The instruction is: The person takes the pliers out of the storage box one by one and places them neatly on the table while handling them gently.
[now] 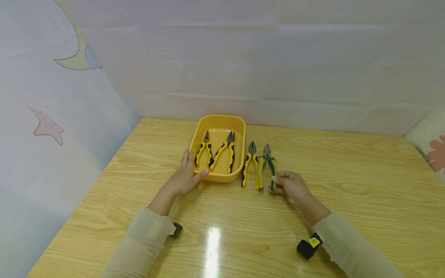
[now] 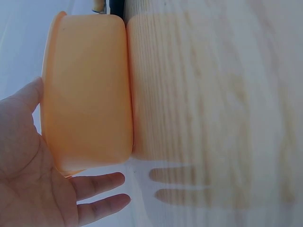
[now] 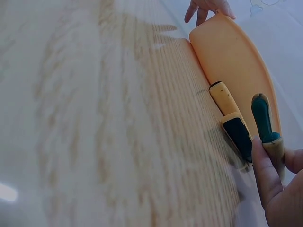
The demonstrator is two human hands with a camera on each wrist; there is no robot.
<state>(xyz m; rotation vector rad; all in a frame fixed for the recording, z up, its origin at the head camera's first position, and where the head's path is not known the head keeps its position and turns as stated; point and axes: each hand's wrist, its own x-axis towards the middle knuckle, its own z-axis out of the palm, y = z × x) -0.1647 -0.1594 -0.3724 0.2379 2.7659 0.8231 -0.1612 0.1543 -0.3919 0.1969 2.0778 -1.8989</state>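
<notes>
My left hand [image 1: 182, 178] rests at the near left corner of a yellow plastic tray [image 1: 222, 178], its thumb over the rim and its fingers straight along the side. In the left wrist view, two fingers stretch past the tray's wall [image 2: 90, 90]. Inside lie two yellow-and-black pliers, a smaller pair [image 1: 199, 155] and a larger pair [image 1: 219, 155]. Right of the tray, my right hand [image 1: 293, 186] pinches one handle of green pliers [image 1: 274, 168] between thumb and fingers. That green handle [image 3: 262, 113] stands raised in the right wrist view. Yellow-and-black pliers [image 1: 246, 168] lie between them and the tray.
The wooden table [image 1: 347, 173] reaches back to a pale wall covering [image 1: 313, 77]. A second covering with a moon and a star [image 1: 48, 125] hangs at the left. Dark wrist devices [image 1: 306, 249] are strapped at both sleeves.
</notes>
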